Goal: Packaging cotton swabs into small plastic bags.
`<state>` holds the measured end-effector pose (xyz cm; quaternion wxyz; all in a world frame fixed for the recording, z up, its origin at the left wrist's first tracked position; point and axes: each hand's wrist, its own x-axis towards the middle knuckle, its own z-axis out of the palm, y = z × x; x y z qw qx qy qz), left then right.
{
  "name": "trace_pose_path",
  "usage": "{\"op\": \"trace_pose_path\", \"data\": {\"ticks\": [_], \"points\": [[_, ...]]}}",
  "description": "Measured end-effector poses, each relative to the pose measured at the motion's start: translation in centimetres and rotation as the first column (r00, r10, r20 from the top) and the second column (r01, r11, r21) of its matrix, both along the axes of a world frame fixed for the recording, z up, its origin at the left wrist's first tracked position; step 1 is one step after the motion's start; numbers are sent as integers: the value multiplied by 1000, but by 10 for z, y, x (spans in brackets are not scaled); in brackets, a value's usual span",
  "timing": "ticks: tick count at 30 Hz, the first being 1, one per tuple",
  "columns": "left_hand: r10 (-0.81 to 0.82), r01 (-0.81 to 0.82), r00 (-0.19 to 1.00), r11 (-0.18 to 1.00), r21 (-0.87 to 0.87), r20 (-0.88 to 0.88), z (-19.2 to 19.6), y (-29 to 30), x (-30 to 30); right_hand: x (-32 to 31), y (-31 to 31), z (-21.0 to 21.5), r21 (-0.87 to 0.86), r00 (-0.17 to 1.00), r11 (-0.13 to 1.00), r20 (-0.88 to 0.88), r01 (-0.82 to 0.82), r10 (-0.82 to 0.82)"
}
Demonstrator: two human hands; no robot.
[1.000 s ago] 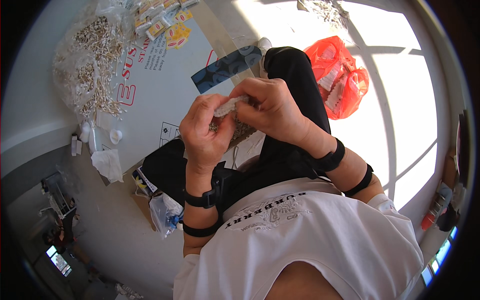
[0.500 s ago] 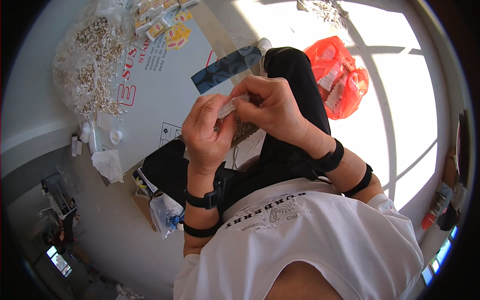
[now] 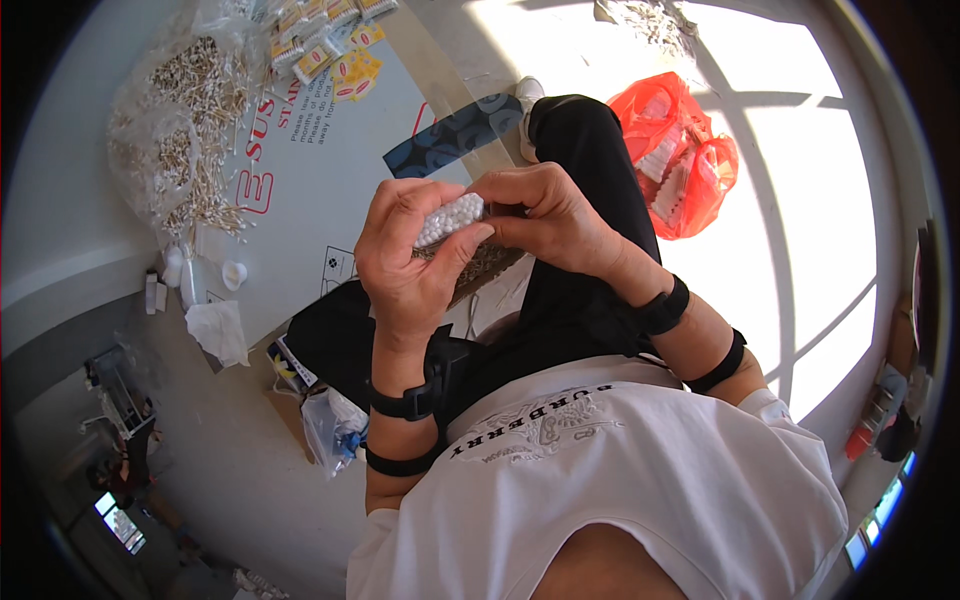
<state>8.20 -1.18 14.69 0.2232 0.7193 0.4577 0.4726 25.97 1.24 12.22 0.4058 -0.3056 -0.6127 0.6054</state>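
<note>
In front of me, above my lap, both hands hold a packed bundle of cotton swabs point(image 3: 452, 220), its round white tips facing up. My left hand point(image 3: 405, 240) is wrapped round the bundle, fingers on the far side and thumb along the near side. My right hand point(image 3: 545, 215) pinches its right end between thumb and fingers. The sticks are hidden, and whether a clear wrapper is round the bundle I cannot tell. Below the hands lies part of a brown heap point(image 3: 485, 265), too covered to make out.
On the grey board point(image 3: 310, 200) to the left lie a clear bag of loose cotton swabs point(image 3: 190, 130) and small yellow-and-white packs point(image 3: 320, 55). A dark patterned strip point(image 3: 450, 135) crosses its edge. A red plastic bag point(image 3: 665, 150) of white packs stands on the right.
The bundle has turned so its white tips now show broadly. My right hand has shifted from over the bundle to its right end; my left hand has moved slightly left.
</note>
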Motion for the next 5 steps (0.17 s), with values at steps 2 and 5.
{"op": "trace_pose_path", "data": {"ticks": [2, 5], "points": [[11, -11, 1000, 1000, -14, 11, -2, -3, 1, -1, 0, 3, -21, 999, 999, 9, -36, 36], [44, -44, 999, 999, -5, 25, -6, -5, 6, -2, 0, 1, -17, 999, 999, -26, -33, 33]]}}
